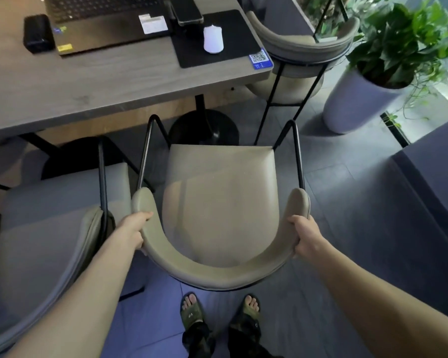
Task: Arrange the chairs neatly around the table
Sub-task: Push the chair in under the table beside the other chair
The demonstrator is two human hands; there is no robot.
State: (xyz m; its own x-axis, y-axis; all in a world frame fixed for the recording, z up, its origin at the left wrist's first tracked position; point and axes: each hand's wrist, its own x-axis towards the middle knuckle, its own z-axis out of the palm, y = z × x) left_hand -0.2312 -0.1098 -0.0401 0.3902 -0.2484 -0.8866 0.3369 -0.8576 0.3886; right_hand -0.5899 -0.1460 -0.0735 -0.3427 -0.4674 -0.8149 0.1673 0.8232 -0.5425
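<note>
both hands grip the curved backrest of the middle chair (pixel 219 202), a beige padded seat on a black metal frame. left hand (pixel 135 229) is wrapped around the left end of the backrest, fingers curled under the pad. right hand (pixel 307 235) is wrapped around the right end the same way. chair faces the tabletop (pixel 88 91), its front edge near the tabletop's near edge but not tucked under; seat sits just right of the black round table base (pixel 203 127). both arms reach out from the near edge of the view.

second chair (pixel 49 215) sits just left of the held one, grey-beige, partly under the tabletop, its black frame close beside the held chair's left armrest; contact not clear. third chair (pixel 303 40) is at the far right, at the tabletop's right end, its curved back turned toward the camera.

on the tabletop: laptop (pixel 104 19) far centre, black box (pixel 38 33) to its left, black mouse pad (pixel 217 37) to the right with a white mouse (pixel 213 38) on it, dark phone (pixel 188 9) just beyond the mouse, blue qr sticker (pixel 260 58) at the near right corner.

potted plant (pixel 398 40) in a pale round pot stands on the floor far right. person's feet in green sandals (pixel 193 312) are on the grey tile floor (pixel 347 202) just behind the held chair.
</note>
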